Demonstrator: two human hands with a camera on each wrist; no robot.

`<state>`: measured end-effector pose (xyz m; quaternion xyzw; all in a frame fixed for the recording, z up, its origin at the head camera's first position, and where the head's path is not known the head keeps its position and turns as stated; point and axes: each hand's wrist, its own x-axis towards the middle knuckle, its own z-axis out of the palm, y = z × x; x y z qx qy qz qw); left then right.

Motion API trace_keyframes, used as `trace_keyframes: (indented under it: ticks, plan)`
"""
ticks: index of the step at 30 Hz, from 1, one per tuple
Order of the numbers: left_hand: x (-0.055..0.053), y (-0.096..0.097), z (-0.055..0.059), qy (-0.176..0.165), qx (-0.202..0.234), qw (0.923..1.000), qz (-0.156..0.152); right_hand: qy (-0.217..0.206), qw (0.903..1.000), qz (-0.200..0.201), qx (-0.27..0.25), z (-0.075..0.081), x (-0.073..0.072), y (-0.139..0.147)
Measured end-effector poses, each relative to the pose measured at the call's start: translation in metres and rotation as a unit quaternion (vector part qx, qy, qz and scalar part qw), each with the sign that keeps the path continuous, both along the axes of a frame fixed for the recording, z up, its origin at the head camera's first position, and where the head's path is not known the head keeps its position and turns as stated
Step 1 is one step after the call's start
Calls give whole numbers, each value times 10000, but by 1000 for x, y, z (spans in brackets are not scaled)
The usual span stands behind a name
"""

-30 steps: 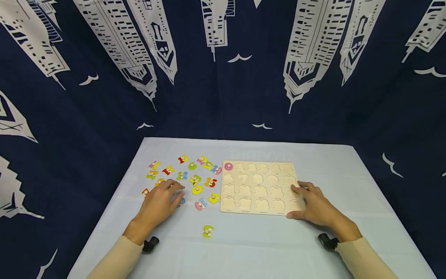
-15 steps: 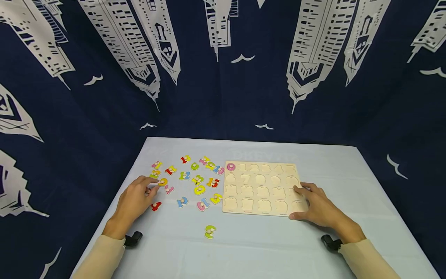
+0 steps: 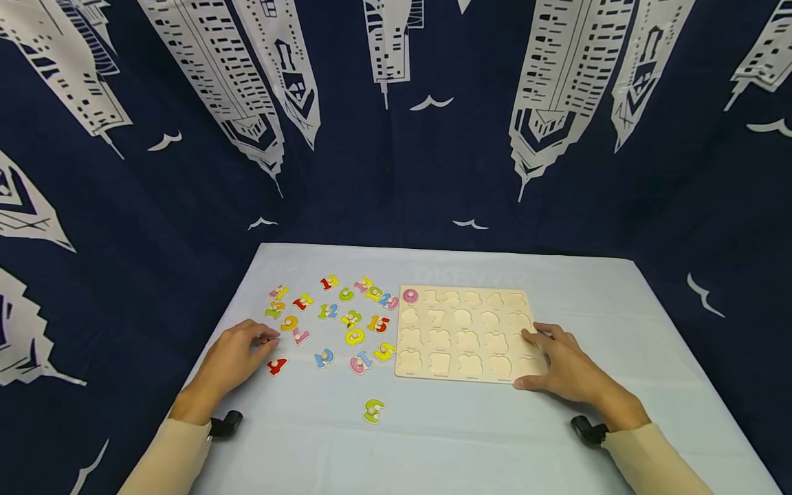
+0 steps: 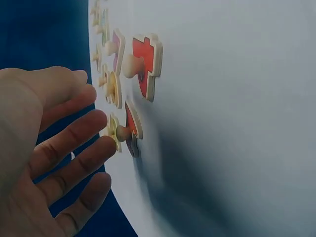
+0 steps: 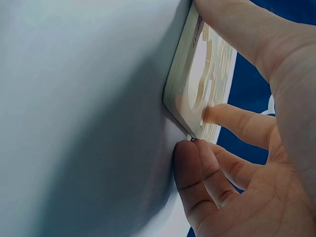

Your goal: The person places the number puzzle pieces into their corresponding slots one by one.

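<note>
In the head view my left hand [image 3: 232, 361] hovers at the left edge of a scatter of number pieces, fingers loosely bent with nothing held. Its wrist view shows a red piece [image 4: 131, 129] with a wooden knob just beyond the fingertips; in the head view the hand hides it. Beside the hand lie a red 4 [image 3: 277, 366], a pink 7 [image 3: 300, 335] and an orange piece [image 3: 289, 323]. My right hand [image 3: 566, 364] holds the near right corner of the wooden puzzle board [image 3: 452, 330], thumb along the near edge, index finger on top, other fingers at the side.
A pink round piece [image 3: 410, 295] sits in the board's far left recess. Several more knobbed number pieces, such as a red 15 [image 3: 378, 324], lie left of the board. A green 3 [image 3: 373, 411] lies nearer on the white table [image 3: 458, 447]. Dark patterned cloth [image 3: 396, 172] hangs behind.
My left hand has moved left from over the pieces, uncovering the red 4, the pink 7 and a blue piece, then drawn slightly nearer. The right hand keeps its place on the board.
</note>
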<state>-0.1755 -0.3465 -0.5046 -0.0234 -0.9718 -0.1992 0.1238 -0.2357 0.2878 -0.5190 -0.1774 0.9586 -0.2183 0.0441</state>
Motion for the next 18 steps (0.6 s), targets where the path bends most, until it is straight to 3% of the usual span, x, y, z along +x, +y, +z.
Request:
trace_keyframes:
  ticks: [8,18]
  plan:
    - [3,-13,2,-226,-52,9993,280,12,10000,-18,21,0,0,0]
    - [-3,-14,-1,-540,-113,9982,243,-9,10000,-7,-36,0,1,0]
